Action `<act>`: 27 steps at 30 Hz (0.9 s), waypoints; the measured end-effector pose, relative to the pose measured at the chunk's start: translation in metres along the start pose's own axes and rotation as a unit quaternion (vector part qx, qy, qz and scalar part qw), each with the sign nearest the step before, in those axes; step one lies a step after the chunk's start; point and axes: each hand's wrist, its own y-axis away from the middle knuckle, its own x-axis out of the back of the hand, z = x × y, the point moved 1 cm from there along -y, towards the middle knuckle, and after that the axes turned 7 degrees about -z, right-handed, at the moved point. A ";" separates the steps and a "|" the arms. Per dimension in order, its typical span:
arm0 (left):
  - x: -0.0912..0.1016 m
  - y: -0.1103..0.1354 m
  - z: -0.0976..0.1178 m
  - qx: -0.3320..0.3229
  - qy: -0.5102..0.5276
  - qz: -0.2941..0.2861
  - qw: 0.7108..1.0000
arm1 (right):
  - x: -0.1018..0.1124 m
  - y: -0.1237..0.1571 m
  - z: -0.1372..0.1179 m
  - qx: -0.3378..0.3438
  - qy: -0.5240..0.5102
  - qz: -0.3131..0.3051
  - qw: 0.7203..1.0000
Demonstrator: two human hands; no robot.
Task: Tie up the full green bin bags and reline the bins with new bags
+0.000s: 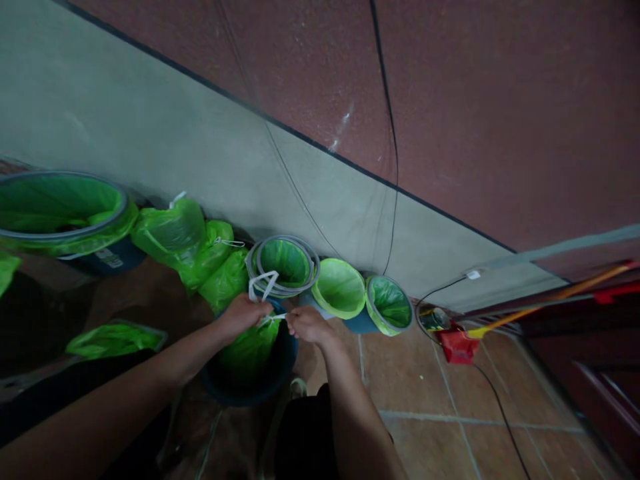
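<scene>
A green plastic bag [250, 352] sits inside a dark blue bin [254, 398] between my legs. Its white drawstring [264, 283] is gathered above the bin's rim, a loop sticking up over my knuckles. My left hand [243, 315] is closed on one part of the drawstring. Close beside it, my right hand [309, 325] pinches the other end, with a short white length stretched between the two. The neck of the bag is bunched just under my fingers. What lies inside the bag is hidden.
Lined bins stand along the wall: a large one [107, 260], grey-rimmed ones [314, 270], a light green-lined one [340, 293] and another [390, 303]. Filled green bags [173, 230] lean between them. At right are a red dustpan [457, 345], a yellow-handled tool [550, 297] and a cable [500, 413].
</scene>
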 end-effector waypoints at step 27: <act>-0.015 -0.001 -0.001 -0.128 -0.082 -0.049 0.987 | -0.012 -0.002 -0.023 0.129 -0.159 -0.023 0.979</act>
